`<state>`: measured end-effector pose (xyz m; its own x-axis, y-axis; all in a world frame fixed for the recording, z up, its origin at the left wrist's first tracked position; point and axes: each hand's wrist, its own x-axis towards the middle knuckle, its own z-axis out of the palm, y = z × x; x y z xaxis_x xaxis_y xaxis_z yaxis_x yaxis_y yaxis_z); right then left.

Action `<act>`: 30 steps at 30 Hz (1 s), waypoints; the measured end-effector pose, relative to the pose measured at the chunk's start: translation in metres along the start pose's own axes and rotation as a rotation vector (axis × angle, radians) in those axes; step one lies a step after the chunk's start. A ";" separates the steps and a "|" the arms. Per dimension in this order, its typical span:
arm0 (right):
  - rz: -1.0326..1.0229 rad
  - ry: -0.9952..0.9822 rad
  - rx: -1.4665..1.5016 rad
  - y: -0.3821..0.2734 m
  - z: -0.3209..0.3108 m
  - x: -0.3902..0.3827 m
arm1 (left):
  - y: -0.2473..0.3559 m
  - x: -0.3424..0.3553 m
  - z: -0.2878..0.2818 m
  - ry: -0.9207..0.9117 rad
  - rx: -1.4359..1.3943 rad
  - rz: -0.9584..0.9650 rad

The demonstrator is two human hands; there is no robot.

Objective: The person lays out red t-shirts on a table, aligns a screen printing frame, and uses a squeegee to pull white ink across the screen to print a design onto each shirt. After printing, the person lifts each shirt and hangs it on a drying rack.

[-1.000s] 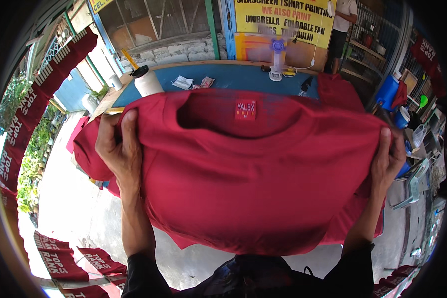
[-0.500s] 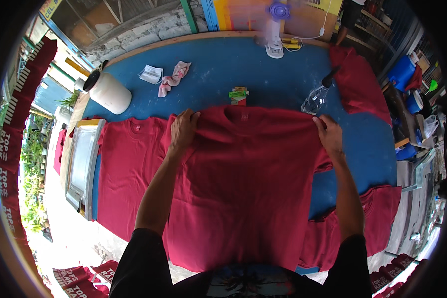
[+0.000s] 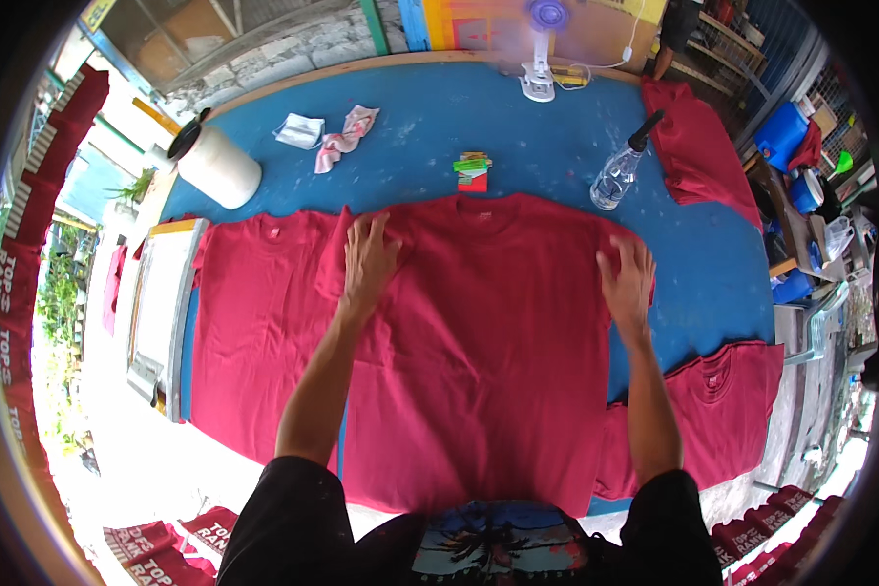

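A maroon T-shirt [image 3: 483, 342] lies spread on the blue table [image 3: 410, 137], its collar toward the far side. On its left shoulder rests my left hand [image 3: 368, 262], fingers apart and pointing away from me. My right hand [image 3: 627, 281] lies on the right shoulder near the sleeve, fingers spread and lightly bent. Neither hand grips the cloth. To the left, a second maroon T-shirt [image 3: 259, 332] lies flat, its sleeve meeting the middle one. Another maroon shirt [image 3: 718, 410] is at the near right, partly behind my right forearm.
A framed screen [image 3: 166, 313] stands at the left edge. Farther back are a white jug [image 3: 220, 171], a white cloth [image 3: 300, 131], a pinkish rag [image 3: 347, 140], small red and green packets [image 3: 473, 174], a clear spray bottle [image 3: 615, 178], a clip fan [image 3: 538, 78] and maroon cloth [image 3: 698, 146].
Both hands have let go of the shoulder edges and now lie with fingers spread on the shirt. The shirt has settled flatter onto the table.
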<state>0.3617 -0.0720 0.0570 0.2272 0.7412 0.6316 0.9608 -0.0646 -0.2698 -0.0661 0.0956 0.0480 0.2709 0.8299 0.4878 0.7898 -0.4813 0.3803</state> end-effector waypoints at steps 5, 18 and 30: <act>0.288 -0.188 0.156 -0.103 -0.148 -0.210 | 0.021 -0.220 -0.112 0.006 -0.069 -0.247; 0.569 -0.413 0.130 -0.130 -0.265 -0.434 | -0.011 -0.512 -0.262 -0.156 0.235 -0.732; 0.461 -0.636 -0.015 -0.073 -0.268 -0.478 | -0.180 -0.346 -0.247 0.001 0.151 -0.531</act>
<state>0.2260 -0.6011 -0.0305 0.4729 0.8774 -0.0804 0.7949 -0.4643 -0.3905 -0.4380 -0.1750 0.0048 -0.1866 0.9472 0.2606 0.8879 0.0490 0.4575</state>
